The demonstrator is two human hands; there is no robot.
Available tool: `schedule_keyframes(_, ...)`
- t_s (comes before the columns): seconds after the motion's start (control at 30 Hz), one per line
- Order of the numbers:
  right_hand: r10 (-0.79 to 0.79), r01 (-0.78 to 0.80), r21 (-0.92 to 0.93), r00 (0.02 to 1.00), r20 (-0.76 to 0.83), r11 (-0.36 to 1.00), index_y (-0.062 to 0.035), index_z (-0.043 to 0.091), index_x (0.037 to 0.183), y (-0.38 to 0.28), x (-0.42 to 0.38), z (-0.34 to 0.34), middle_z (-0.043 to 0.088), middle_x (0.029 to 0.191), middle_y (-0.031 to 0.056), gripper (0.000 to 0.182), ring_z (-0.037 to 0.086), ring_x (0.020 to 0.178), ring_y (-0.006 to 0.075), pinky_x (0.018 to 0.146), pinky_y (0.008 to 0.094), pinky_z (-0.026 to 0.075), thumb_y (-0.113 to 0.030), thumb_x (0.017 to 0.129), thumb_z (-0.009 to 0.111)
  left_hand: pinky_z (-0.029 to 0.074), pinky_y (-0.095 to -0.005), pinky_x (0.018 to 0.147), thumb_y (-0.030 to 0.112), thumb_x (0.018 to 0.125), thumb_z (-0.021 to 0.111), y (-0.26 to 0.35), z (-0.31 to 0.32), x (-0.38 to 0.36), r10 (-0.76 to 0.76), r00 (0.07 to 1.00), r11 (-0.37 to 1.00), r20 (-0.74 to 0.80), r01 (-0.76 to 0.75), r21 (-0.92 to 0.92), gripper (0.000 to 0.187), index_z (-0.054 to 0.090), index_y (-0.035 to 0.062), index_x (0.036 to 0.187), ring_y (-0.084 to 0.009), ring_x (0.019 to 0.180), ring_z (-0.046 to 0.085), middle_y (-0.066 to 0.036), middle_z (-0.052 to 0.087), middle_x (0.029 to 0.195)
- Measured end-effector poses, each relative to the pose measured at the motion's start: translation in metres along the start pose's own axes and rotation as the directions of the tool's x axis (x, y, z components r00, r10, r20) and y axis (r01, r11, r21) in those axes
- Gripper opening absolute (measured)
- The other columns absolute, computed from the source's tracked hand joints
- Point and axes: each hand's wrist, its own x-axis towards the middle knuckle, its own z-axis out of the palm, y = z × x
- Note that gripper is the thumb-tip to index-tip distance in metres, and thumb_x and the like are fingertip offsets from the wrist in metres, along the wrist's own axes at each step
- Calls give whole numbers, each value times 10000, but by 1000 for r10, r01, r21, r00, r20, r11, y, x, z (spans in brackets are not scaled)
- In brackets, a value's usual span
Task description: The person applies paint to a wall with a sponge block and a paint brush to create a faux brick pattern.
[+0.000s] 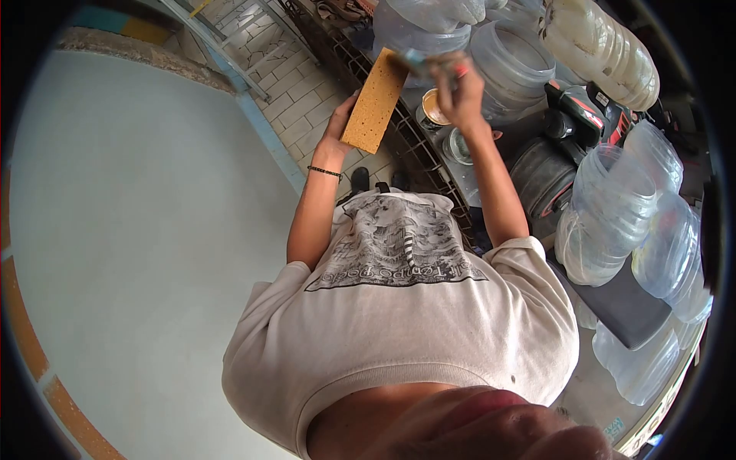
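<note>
My left hand (340, 123) holds a flat yellow-brown speckled block (375, 103) by its left side, with most fingers hidden behind it. At the block's upper right end is my right hand (460, 90), closed round a brush-like tool (420, 63) with a red part on it. The tool is blurred, and its tip is at or near the block's dark corner; contact cannot be made out. Just below the right hand stands a small open can (434, 107) with a yellowish rim. A clear round container (458, 146) sits beside the right wrist.
Large cut plastic bottles (512, 65) crowd the surface at the upper right, with more (609, 207) farther right. A black and red power tool (576, 111) lies among them. A metal rack (418, 138) edges the tiled floor (299, 107). A grey panel (153, 230) fills the left.
</note>
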Motion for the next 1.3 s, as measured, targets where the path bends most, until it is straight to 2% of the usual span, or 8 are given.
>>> schedule_keyframes(0.07,59,-64,15,973,224,998,-7,629,1047,-40,-14,7,685,974,159,164,668,835,318,750,376,546,58,905,680,612,-382,851,389,1092,466,-1,0,6,35,998,999,-58,-35,5,440,594,78,1375,-222,1051,718,-96,705,1232)
schedule_keyframes(0.17,79,-114,149,972,222,982,8,627,1030,-69,-27,14,683,962,155,124,653,809,305,738,352,534,23,923,687,589,-397,912,387,1095,465,0,9,3,32,966,999,-257,-39,-22,438,568,100,1410,-222,1123,690,-90,685,1277)
schedule_keyframes(0.27,353,-365,124,929,111,923,20,621,1017,-49,-42,-4,701,947,143,91,672,820,259,740,343,533,-4,947,673,597,-404,897,355,1092,446,-10,-8,7,78,929,990,-363,-113,-78,408,598,62,1331,-250,1082,706,-114,698,1240)
schedule_keyframes(0.37,537,-521,130,821,-193,844,25,598,1072,-8,-66,-20,739,963,117,115,668,789,132,739,286,539,-69,1019,636,597,-418,896,386,1097,452,-13,-11,6,164,911,977,-378,-202,-64,422,576,92,1373,-244,1088,707,-100,699,1240)
schedule_keyframes(0.4,559,-569,45,787,-262,821,22,604,1060,7,-74,-27,729,921,130,136,682,769,175,728,308,539,-79,999,673,598,-417,893,390,1098,452,-16,-13,6,188,902,970,-389,-234,-73,424,572,98,1380,-243,1091,706,-97,698,1244)
schedule_keyframes(0.47,434,-500,-278,860,-268,820,12,614,1047,46,-98,-43,707,865,148,145,692,746,244,714,346,538,-81,974,699,596,-418,896,379,1100,455,-22,-17,4,167,925,967,-340,-221,-126,411,573,105,1382,-245,1101,703,-92,695,1252)
schedule_keyframes(0.93,539,-535,-340,837,-90,773,17,584,1033,102,-143,-22,679,895,249,173,677,813,443,739,452,529,-94,959,694,546,-398,961,445,1092,474,-48,-8,-4,152,894,970,-421,-217,-112,432,568,110,1349,-221,1131,671,-62,668,1232)
schedule_keyframes(1.3,509,-494,-372,858,-65,786,3,603,1020,114,-141,-19,695,855,223,176,703,760,391,705,426,541,-122,962,713,579,-405,907,369,1098,481,-40,7,-10,137,866,958,-481,-240,-160,380,572,112,1363,-229,1098,690,-70,686,1237)
